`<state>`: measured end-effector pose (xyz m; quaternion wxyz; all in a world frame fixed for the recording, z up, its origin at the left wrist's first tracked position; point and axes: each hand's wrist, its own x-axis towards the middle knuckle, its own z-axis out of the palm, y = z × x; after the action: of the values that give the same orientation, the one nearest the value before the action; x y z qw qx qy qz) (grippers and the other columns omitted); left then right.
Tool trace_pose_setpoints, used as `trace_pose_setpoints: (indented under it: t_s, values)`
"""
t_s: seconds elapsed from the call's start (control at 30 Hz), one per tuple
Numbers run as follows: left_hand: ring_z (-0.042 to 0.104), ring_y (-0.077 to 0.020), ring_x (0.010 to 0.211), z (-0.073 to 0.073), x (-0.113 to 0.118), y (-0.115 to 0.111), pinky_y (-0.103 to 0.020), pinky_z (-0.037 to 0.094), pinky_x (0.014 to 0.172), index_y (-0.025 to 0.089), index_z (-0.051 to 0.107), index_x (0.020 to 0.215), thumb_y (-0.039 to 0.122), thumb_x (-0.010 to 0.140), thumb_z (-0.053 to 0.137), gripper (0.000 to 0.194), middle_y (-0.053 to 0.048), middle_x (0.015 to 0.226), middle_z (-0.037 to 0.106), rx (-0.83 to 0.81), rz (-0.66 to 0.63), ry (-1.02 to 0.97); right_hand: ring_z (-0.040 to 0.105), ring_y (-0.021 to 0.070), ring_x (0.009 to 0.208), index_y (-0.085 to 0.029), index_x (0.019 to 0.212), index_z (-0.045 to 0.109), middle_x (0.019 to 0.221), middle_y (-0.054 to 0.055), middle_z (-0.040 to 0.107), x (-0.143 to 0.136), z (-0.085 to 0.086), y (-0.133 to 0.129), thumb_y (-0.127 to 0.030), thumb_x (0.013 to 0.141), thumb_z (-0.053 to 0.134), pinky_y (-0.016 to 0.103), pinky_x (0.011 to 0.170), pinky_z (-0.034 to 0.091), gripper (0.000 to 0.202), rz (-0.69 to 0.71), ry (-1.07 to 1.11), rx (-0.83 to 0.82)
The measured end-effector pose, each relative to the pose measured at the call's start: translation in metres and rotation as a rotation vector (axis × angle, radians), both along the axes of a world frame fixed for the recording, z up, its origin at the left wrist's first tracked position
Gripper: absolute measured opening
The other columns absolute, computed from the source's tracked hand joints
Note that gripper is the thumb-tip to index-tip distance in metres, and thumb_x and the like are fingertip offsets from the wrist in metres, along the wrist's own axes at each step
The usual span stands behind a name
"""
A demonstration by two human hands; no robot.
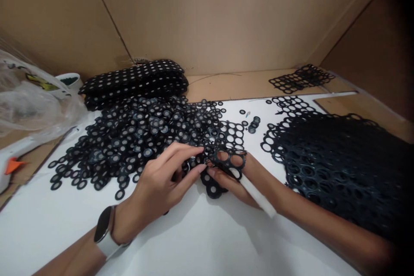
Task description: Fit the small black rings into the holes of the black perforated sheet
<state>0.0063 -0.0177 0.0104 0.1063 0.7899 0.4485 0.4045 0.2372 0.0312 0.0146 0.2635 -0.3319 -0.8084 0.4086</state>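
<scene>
Near the middle of the white board [181, 241], my left hand [164, 177] pinches the edge of a black perforated sheet [231, 158] between thumb and fingertips. My right hand [233, 183] grips the same sheet from the other side, its fingers partly hidden under it. A white stick-like object [257, 194] slants out beside my right hand; how it is held cannot be made out. Black rings with pale centres [213, 189] hang or lie just below the fingertips. A large heap of similar discs [129, 142] spreads behind and left of my left hand.
A stack of dotted black sheets [136, 79] lies behind the heap. Punched-out black lattice sheets [336, 168] pile up at right, with another lattice piece [300, 78] farther back. At left are a clear plastic bag [32, 108], a white cup [69, 83] and an orange-tipped white object [14, 166].
</scene>
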Motion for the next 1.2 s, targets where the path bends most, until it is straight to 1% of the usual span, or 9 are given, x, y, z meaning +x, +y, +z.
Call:
trace_pose_setpoints:
  t_s: [0.17, 0.23, 0.37, 0.57, 0.7, 0.83, 0.93, 1.03, 1.2]
  values:
    - [0.049, 0.0017, 0.062, -0.001, 0.000, 0.001, -0.012, 0.050, 0.060, 0.022, 0.066, 0.133, 0.017, 0.097, 0.073, 0.037, -0.002, 0.118, 0.064, 0.014, -0.011, -0.010, 0.057, 0.0093, 0.063, -0.018, 0.092, 0.067, 0.074, -0.002, 0.066, 0.001, 0.000, 0.001, -0.026, 0.100, 0.058, 0.021, 0.061, 0.045, 0.014, 0.004, -0.019, 0.027]
    - [0.049, 0.0018, 0.062, -0.001, -0.001, 0.001, -0.012, 0.050, 0.060, 0.021, 0.066, 0.131, 0.017, 0.097, 0.073, 0.035, -0.002, 0.117, 0.064, 0.021, -0.015, -0.009, 0.058, 0.0097, 0.063, -0.018, 0.094, 0.068, 0.074, -0.002, 0.067, 0.000, 0.001, 0.002, -0.027, 0.100, 0.058, 0.021, 0.063, 0.046, 0.014, 0.009, -0.025, 0.046]
    - [0.051, 0.0017, 0.062, -0.001, -0.001, 0.002, -0.012, 0.051, 0.060, 0.021, 0.067, 0.131, 0.019, 0.096, 0.075, 0.035, -0.002, 0.116, 0.065, 0.020, -0.022, -0.010, 0.057, 0.0097, 0.063, -0.017, 0.089, 0.066, 0.074, -0.002, 0.066, 0.000, 0.003, 0.004, -0.024, 0.099, 0.058, 0.022, 0.068, 0.047, 0.015, 0.030, -0.035, 0.080]
    - [0.053, 0.0003, 0.064, -0.001, -0.002, 0.002, -0.012, 0.053, 0.061, 0.020, 0.068, 0.128, 0.020, 0.095, 0.076, 0.034, -0.003, 0.114, 0.065, 0.033, -0.042, -0.014, 0.065, 0.0142, 0.078, -0.018, 0.089, 0.066, 0.080, 0.000, 0.070, -0.001, -0.001, 0.004, -0.024, 0.100, 0.057, 0.026, 0.079, 0.051, 0.015, 0.029, -0.010, 0.098]
    - [0.054, -0.0011, 0.063, 0.001, -0.002, 0.001, -0.014, 0.052, 0.058, 0.019, 0.069, 0.124, 0.018, 0.092, 0.079, 0.034, -0.003, 0.110, 0.067, 0.058, -0.039, -0.032, 0.065, 0.0125, 0.077, -0.019, 0.090, 0.065, 0.086, 0.000, 0.070, -0.001, 0.000, 0.005, -0.021, 0.099, 0.058, 0.025, 0.074, 0.049, 0.012, 0.064, 0.034, 0.165]
    - [0.052, -0.0013, 0.061, 0.001, -0.001, 0.000, -0.015, 0.048, 0.053, 0.019, 0.071, 0.120, 0.016, 0.090, 0.081, 0.033, -0.003, 0.107, 0.068, 0.080, -0.049, -0.052, 0.059, 0.0115, 0.067, -0.018, 0.085, 0.063, 0.077, -0.001, 0.065, 0.001, -0.001, 0.006, -0.018, 0.097, 0.054, 0.025, 0.067, 0.045, 0.015, 0.082, 0.055, 0.238]
    - [0.053, -0.0016, 0.062, 0.000, 0.000, -0.001, -0.015, 0.047, 0.053, 0.018, 0.071, 0.118, 0.013, 0.088, 0.082, 0.032, -0.003, 0.105, 0.069, 0.090, -0.065, -0.056, 0.059, 0.0137, 0.067, -0.018, 0.084, 0.064, 0.076, 0.001, 0.065, 0.002, -0.002, 0.006, -0.023, 0.096, 0.055, 0.026, 0.063, 0.043, 0.015, 0.057, 0.035, 0.168]
    - [0.054, -0.0020, 0.064, 0.001, 0.000, -0.002, -0.015, 0.048, 0.055, 0.017, 0.072, 0.118, 0.012, 0.088, 0.081, 0.031, -0.003, 0.105, 0.070, 0.103, -0.076, -0.050, 0.061, 0.0163, 0.070, -0.017, 0.080, 0.062, 0.079, 0.004, 0.068, 0.003, 0.002, 0.004, -0.026, 0.091, 0.058, 0.027, 0.061, 0.043, 0.014, 0.009, 0.041, 0.059]
    - [0.053, -0.0013, 0.059, 0.004, 0.000, -0.005, -0.016, 0.047, 0.052, 0.019, 0.071, 0.122, 0.014, 0.091, 0.079, 0.033, -0.002, 0.108, 0.072, 0.096, -0.076, 0.004, 0.054, 0.0134, 0.066, -0.017, 0.076, 0.058, 0.072, 0.000, 0.060, 0.002, 0.010, 0.002, -0.021, 0.084, 0.058, 0.024, 0.059, 0.042, 0.009, -0.021, 0.068, -0.077]
